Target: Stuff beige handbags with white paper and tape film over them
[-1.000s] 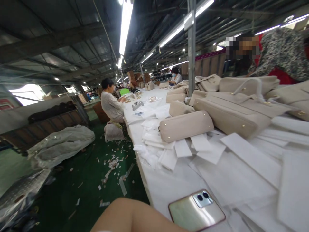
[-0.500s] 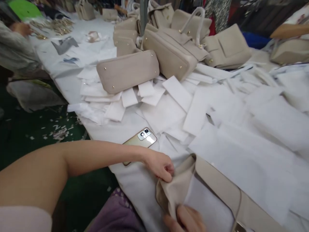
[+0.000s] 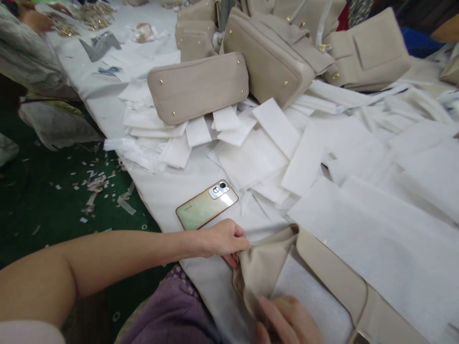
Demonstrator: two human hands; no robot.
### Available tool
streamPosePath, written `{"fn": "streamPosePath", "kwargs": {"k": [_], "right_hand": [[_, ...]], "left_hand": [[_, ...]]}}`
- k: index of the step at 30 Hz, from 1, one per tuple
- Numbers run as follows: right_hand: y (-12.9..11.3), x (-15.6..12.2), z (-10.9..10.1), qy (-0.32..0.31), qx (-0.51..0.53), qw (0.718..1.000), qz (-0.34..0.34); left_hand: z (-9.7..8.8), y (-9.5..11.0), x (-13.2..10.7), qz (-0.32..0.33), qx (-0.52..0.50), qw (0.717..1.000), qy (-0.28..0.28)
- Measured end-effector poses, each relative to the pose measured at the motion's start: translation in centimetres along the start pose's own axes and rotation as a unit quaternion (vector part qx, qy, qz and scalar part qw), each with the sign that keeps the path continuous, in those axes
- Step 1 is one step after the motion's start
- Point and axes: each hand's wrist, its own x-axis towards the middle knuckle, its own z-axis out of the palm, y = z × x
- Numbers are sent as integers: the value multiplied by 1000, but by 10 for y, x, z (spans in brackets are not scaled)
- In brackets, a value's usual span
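A beige handbag (image 3: 333, 258) lies near me at the table's front edge, with a white sheet (image 3: 311, 291) against it. My left hand (image 3: 229, 240) is closed on the bag's left edge, fingers pinching the material. Lower down, my right hand (image 3: 289, 320) is partly cut off by the bottom of the view and blurred; its fingers rest at the bag's near side, and their grip is unclear. Just beyond my left wrist lies a phone (image 3: 201, 210), back side up, on the white table cover.
White padding sheets (image 3: 251, 157) are strewn across the table. Behind them several beige bags, one being a bag on its side (image 3: 199, 88), are piled around a post. A person's sleeve (image 3: 32, 62) is at the far left. Paper scraps (image 3: 96, 184) litter the green floor.
My left hand has shifted left and slightly up, from the bag's top to its left edge. The phone shows more fully. The camera view has tilted downward a little.
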Motion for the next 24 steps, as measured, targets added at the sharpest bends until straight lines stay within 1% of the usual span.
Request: {"fn": "streamPosePath", "kwargs": {"k": [1, 2, 5, 7, 10, 12, 14, 15, 17, 18, 20, 24], "right_hand": [[1, 2, 1, 12, -20, 1000, 11], [2, 4, 2, 9, -44, 999, 14], [3, 12, 8, -68, -95, 993, -7], [2, 16, 13, -94, -104, 990, -20], [0, 18, 18, -84, -104, 991, 1], [-1, 20, 20, -74, -98, 992, 17], [-1, 20, 21, -65, -93, 993, 23], [-1, 21, 21, -60, -93, 994, 24], [0, 20, 22, -51, -91, 994, 21], [1, 19, 23, -49, -91, 995, 18], [2, 16, 23, -49, -92, 994, 13], [3, 13, 22, -63, -105, 992, -8]], "left_hand": [[0, 1, -1, 1, -1, 1000, 1], [0, 2, -2, 4, 0, 1000, 5], [-1, 2, -1, 12, 27, 999, 24], [-3, 1, 1, 13, 70, 997, 35], [-9, 3, 2, 26, 166, 985, 26], [-15, 7, -3, 57, 238, 970, 8], [-22, 10, -11, 135, 313, 940, 8], [-25, 10, -16, 187, 347, 919, 12], [-29, 7, -25, 286, 407, 867, 19], [-29, 4, -29, 317, 430, 845, 19], [-27, -5, -33, 342, 468, 814, 29], [-16, -23, -29, 332, 558, 757, 72]]}}
